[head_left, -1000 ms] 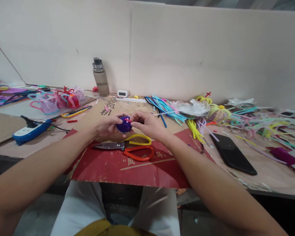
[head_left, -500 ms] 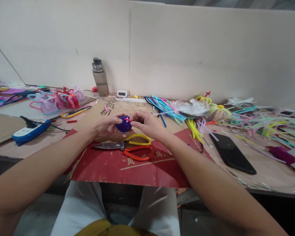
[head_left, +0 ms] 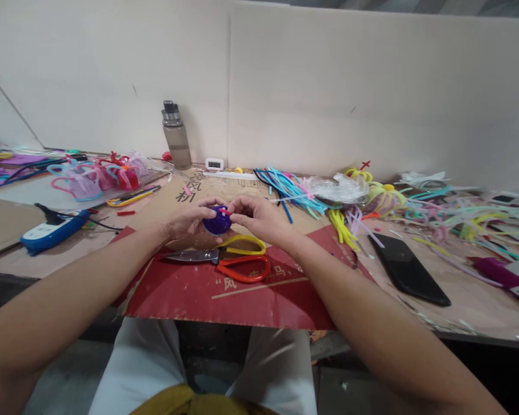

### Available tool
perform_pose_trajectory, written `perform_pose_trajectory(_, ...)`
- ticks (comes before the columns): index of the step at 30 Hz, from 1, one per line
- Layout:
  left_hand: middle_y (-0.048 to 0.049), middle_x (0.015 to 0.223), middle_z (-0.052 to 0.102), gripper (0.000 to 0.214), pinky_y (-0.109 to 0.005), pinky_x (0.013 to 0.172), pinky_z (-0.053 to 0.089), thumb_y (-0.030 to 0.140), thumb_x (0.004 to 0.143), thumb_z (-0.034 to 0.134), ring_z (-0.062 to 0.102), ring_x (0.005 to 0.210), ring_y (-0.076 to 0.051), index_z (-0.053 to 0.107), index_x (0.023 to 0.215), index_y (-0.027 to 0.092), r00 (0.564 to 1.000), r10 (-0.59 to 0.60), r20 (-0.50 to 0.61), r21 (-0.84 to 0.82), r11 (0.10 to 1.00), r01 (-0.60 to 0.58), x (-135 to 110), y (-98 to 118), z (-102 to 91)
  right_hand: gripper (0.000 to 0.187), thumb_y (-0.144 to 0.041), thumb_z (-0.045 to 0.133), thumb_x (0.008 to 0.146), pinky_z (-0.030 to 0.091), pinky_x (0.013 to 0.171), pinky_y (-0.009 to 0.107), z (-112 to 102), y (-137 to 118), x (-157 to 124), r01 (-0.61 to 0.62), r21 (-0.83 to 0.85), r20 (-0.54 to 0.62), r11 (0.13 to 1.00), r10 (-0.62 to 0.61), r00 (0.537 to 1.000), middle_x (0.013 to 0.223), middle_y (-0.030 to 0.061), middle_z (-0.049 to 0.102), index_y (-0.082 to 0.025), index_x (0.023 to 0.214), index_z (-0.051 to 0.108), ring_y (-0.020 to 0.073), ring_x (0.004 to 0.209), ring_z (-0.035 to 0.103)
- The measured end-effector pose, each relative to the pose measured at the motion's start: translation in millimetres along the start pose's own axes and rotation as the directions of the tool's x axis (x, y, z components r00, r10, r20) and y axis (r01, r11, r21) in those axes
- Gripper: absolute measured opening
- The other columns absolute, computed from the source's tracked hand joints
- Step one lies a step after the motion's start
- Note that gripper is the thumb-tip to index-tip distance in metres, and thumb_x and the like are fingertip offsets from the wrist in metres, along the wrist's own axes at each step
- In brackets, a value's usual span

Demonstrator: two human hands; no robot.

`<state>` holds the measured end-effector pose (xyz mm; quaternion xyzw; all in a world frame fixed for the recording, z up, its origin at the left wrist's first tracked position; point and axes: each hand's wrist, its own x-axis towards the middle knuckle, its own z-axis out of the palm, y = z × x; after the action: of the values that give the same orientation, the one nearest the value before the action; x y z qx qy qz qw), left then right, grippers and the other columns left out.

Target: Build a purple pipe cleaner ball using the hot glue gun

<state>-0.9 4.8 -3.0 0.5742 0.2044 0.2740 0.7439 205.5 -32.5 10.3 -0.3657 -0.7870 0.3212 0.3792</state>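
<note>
My left hand (head_left: pixel 194 218) is closed around a small, round, dark purple piece (head_left: pixel 217 221), its thumb pressed on the near side. A short pink strip (head_left: pixel 224 211), like a bit of pipe cleaner, crosses the top of the purple piece. My right hand (head_left: pixel 256 217) pinches the end of that pink strip between thumb and forefinger. Just below the hands lie scissors (head_left: pixel 216 256) with one yellow and one red handle, blades pointing left. They rest on a red and brown cardboard sheet (head_left: pixel 168 300).
Left stand a blue-white power strip (head_left: pixel 54 231), a utility knife (head_left: pixel 134 196) and several pink and red pipe-cleaner pieces (head_left: pixel 106 174). A bottle (head_left: pixel 177 138) and small white clock (head_left: pixel 214 165) stand behind. Right are blue pipe cleaners (head_left: pixel 292 193), yellow ones (head_left: pixel 342 227) and a black phone (head_left: pixel 404 268).
The purple piece has tilted very slightly in my left hand. Otherwise both hands keep nearly the same place and grip.
</note>
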Motion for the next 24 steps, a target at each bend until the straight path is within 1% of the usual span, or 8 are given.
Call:
perform_pose_trajectory(5,-0.0083,0.095,0.069,0.025,-0.039,0.065,0.059,0.018,0.072,0.068,0.071,0.088,-0.032,0.058,0.096,0.015,1.000,0.021,0.013,0.014,1.000,-0.022,0.2,-0.2,0.9,0.002,-0.017,0.057,0.079,0.039,0.064,0.025,0.2,0.1,-0.1,0.025,-0.022,0.011,0.999,-0.025,1.000,0.068,-0.0027,0.058,-0.017,0.081,0.059,0.0111,0.065,0.052)
perform_pose_trajectory(10,-0.0068,0.094,0.068,0.023,-0.038,0.062,0.059,0.016,0.071,0.066,0.070,0.088,-0.031,0.058,0.093,0.016,1.000,0.026,-0.009,0.042,0.999,-0.026,0.0,-1.1,2.6,0.004,-0.016,0.056,0.080,0.041,0.067,0.026,0.3,-0.3,-1.8,0.050,-0.047,0.024,0.998,-0.049,0.999,0.071,-0.0019,0.061,-0.018,0.082,0.059,0.0117,0.067,0.054)
perform_pose_trajectory(18,-0.0084,0.095,0.067,0.026,-0.036,0.058,0.058,0.015,0.068,0.066,0.070,0.085,-0.031,0.058,0.092,0.015,0.998,0.024,-0.062,0.051,0.998,-0.020,-0.6,-3.1,4.0,0.007,-0.015,0.057,0.081,0.041,0.069,0.026,1.0,-0.7,-3.3,0.068,-0.105,0.019,0.992,-0.066,0.998,0.075,-0.0008,0.063,-0.017,0.085,0.061,0.0121,0.070,0.055)
perform_pose_trajectory(21,-0.0078,0.094,0.067,0.026,-0.036,0.057,0.058,0.015,0.067,0.066,0.070,0.085,-0.031,0.057,0.092,0.016,0.997,0.018,-0.075,0.050,0.999,-0.014,-0.5,-3.1,4.4,0.007,-0.014,0.057,0.081,0.042,0.070,0.027,1.2,0.4,-3.2,0.075,-0.106,0.023,0.992,-0.073,0.997,0.077,-0.0002,0.064,-0.017,0.086,0.062,0.0124,0.072,0.056)
perform_pose_trajectory(24,-0.0075,0.094,0.066,0.027,-0.035,0.056,0.058,0.015,0.068,0.065,0.070,0.085,-0.031,0.057,0.093,0.016,0.998,0.009,-0.065,0.050,0.999,-0.006,-0.4,-3.5,3.4,0.007,-0.014,0.057,0.081,0.042,0.070,0.026,1.2,0.5,-2.9,0.071,-0.079,0.032,0.994,-0.069,0.997,0.077,-0.0005,0.064,-0.016,0.086,0.061,0.0117,0.072,0.056)
